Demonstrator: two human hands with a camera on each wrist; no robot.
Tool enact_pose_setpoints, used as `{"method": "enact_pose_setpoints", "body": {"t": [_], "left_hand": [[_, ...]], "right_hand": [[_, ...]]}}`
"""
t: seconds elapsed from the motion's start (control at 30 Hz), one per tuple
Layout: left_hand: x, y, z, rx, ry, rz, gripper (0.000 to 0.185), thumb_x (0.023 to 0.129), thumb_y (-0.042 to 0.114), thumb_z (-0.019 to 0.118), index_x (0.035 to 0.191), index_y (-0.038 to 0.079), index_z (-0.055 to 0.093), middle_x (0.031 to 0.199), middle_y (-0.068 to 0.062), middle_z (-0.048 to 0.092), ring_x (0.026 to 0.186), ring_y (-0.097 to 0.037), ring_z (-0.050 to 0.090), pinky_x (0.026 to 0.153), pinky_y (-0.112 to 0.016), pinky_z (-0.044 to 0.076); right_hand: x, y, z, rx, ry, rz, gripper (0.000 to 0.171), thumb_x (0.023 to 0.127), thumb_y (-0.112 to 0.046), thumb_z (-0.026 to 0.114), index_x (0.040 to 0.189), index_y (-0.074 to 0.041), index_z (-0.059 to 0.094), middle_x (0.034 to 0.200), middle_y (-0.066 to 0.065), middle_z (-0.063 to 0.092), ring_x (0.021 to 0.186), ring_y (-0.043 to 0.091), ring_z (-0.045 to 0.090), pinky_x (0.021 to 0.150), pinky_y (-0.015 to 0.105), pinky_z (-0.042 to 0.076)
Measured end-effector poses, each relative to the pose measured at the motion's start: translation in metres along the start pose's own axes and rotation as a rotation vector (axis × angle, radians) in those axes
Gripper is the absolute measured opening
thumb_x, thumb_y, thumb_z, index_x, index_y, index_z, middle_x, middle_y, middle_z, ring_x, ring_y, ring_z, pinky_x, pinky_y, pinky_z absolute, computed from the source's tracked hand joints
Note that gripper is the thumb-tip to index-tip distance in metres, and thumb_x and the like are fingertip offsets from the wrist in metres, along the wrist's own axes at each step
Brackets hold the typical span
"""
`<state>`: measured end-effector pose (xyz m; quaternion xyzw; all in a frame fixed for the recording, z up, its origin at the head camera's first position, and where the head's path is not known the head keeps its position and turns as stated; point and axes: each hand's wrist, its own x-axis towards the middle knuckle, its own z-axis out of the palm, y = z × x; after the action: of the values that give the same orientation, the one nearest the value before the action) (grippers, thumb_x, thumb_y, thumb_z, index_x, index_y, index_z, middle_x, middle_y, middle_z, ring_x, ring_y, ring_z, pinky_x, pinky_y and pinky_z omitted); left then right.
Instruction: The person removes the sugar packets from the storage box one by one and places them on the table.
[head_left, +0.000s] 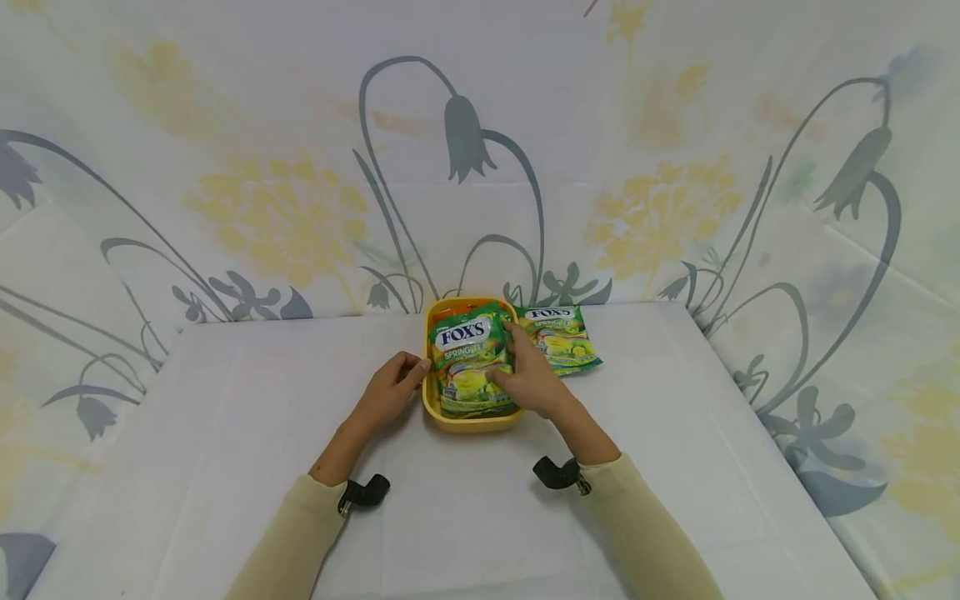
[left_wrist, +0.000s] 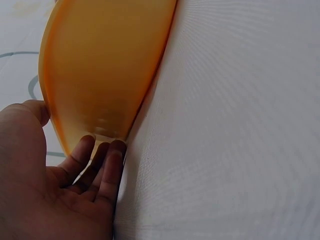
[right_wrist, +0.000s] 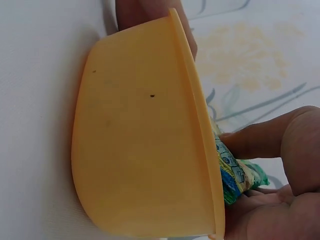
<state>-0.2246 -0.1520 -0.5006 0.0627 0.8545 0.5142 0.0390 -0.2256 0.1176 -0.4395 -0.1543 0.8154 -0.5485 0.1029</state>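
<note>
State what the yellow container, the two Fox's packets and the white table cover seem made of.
Yellow container: probably plastic, satin finish; smooth wall, moulded rim.
Inner Fox's packet and outer Fox's packet: likely thin plastic film, perhaps foil-lined, slightly shiny; bright print, and creases on the inner one.
White table cover: matt, perhaps woven cloth; fine lines show close up, though coated fabric is possible.
</note>
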Motion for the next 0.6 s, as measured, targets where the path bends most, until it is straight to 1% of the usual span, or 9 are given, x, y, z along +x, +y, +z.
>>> {"method": "enact_pose_setpoints", "body": {"t": [0.1, 0.2, 0.3, 0.37, 0.43, 0.47, 0.5, 0.6], "left_hand": [[-0.001, 0.0, -0.001, 0.003, -0.001, 0.009, 0.047, 0.111, 0.047, 0.052, 0.125, 0.003, 0.062, 0.112, -0.013, 0.069, 0.102, -0.025, 0.066, 0.092, -0.04, 0.055], [-0.001, 0.001, -0.002, 0.025, 0.004, 0.015, 0.047, 0.111, 0.048, 0.051, 0.124, 0.004, 0.062, 0.11, -0.013, 0.069, 0.099, -0.024, 0.065, 0.089, -0.04, 0.053], [-0.002, 0.002, -0.002, 0.039, 0.006, 0.012, 0.047, 0.111, 0.049, 0.051, 0.123, 0.006, 0.062, 0.108, -0.011, 0.068, 0.096, -0.023, 0.063, 0.087, -0.039, 0.051], [-0.002, 0.002, -0.002, 0.041, 0.005, 0.009, 0.047, 0.111, 0.049, 0.05, 0.124, 0.006, 0.062, 0.108, -0.011, 0.068, 0.096, -0.022, 0.063, 0.087, -0.038, 0.051], [-0.002, 0.002, -0.002, 0.035, 0.004, 0.007, 0.047, 0.111, 0.049, 0.05, 0.124, 0.006, 0.062, 0.109, -0.011, 0.068, 0.097, -0.022, 0.064, 0.087, -0.038, 0.051], [-0.002, 0.001, -0.002, 0.036, 0.005, 0.006, 0.047, 0.111, 0.05, 0.05, 0.124, 0.006, 0.062, 0.109, -0.011, 0.069, 0.097, -0.022, 0.064, 0.087, -0.038, 0.051], [-0.002, 0.002, -0.002, 0.034, 0.005, 0.004, 0.047, 0.111, 0.049, 0.05, 0.124, 0.006, 0.062, 0.109, -0.011, 0.069, 0.097, -0.023, 0.064, 0.088, -0.039, 0.052], [-0.002, 0.001, -0.001, 0.03, 0.002, 0.002, 0.048, 0.111, 0.05, 0.05, 0.125, 0.005, 0.062, 0.11, -0.011, 0.069, 0.098, -0.024, 0.065, 0.089, -0.04, 0.052]], "right_hand": [[0.0, -0.001, -0.002, 0.029, 0.001, -0.008, 0.081, 0.101, -0.002, 0.066, 0.166, -0.003, 0.016, 0.159, 0.026, 0.045, 0.143, 0.04, 0.051, 0.116, 0.054, 0.043], [0.0, -0.001, -0.006, 0.054, 0.013, -0.016, 0.08, 0.102, -0.001, 0.065, 0.166, -0.004, 0.017, 0.158, 0.027, 0.045, 0.139, 0.041, 0.054, 0.109, 0.051, 0.05], [0.001, -0.001, -0.01, 0.071, 0.03, -0.01, 0.079, 0.102, -0.001, 0.065, 0.166, -0.006, 0.019, 0.153, 0.028, 0.05, 0.127, 0.04, 0.063, 0.096, 0.044, 0.057], [0.001, -0.001, -0.014, 0.07, 0.051, 0.004, 0.079, 0.101, -0.002, 0.066, 0.166, -0.008, 0.022, 0.15, 0.028, 0.053, 0.117, 0.036, 0.067, 0.089, 0.039, 0.058], [0.001, -0.002, -0.017, 0.069, 0.07, 0.009, 0.077, 0.101, -0.003, 0.067, 0.166, -0.009, 0.025, 0.148, 0.028, 0.055, 0.109, 0.034, 0.068, 0.085, 0.037, 0.057], [0.0, -0.002, -0.019, 0.072, 0.078, 0.008, 0.076, 0.101, -0.003, 0.067, 0.166, -0.009, 0.027, 0.148, 0.028, 0.055, 0.109, 0.035, 0.069, 0.085, 0.037, 0.058], [0.0, -0.003, -0.021, 0.075, 0.084, 0.012, 0.075, 0.101, -0.004, 0.067, 0.165, -0.01, 0.028, 0.15, 0.027, 0.054, 0.113, 0.035, 0.068, 0.087, 0.038, 0.058], [-0.002, -0.004, -0.027, 0.1, 0.098, 0.007, 0.073, 0.102, -0.003, 0.065, 0.165, -0.01, 0.029, 0.154, 0.028, 0.051, 0.121, 0.041, 0.067, 0.091, 0.042, 0.059]]}}
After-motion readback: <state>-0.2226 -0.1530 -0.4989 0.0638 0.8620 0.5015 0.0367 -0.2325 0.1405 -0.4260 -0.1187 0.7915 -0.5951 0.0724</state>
